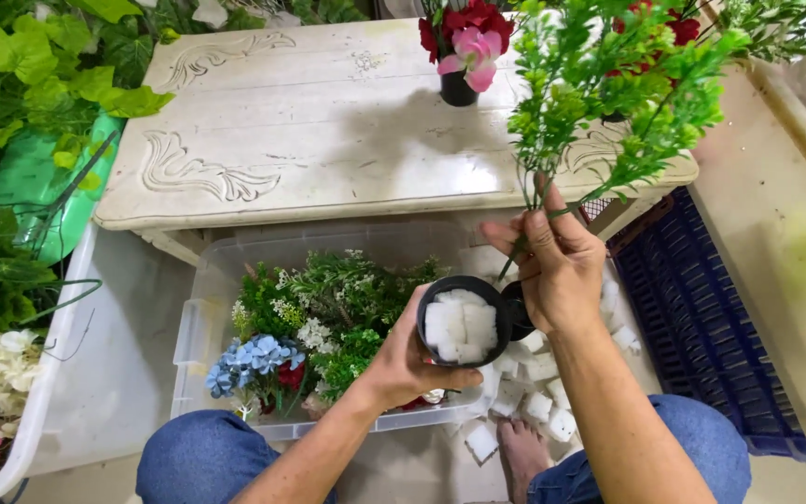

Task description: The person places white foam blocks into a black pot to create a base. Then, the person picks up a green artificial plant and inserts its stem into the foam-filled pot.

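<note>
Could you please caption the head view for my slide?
Left hand holds a black pot of white foam; right hand holds green stems.

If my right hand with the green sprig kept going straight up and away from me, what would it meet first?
Probably the near edge of the carved white table, just beyond the right hand holding the green sprig. Depth is hard to judge, so the hand might pass above it.

One head-worn camera looks steeply down, close over the hands (no second view), facing a low table [328, 140].
</note>
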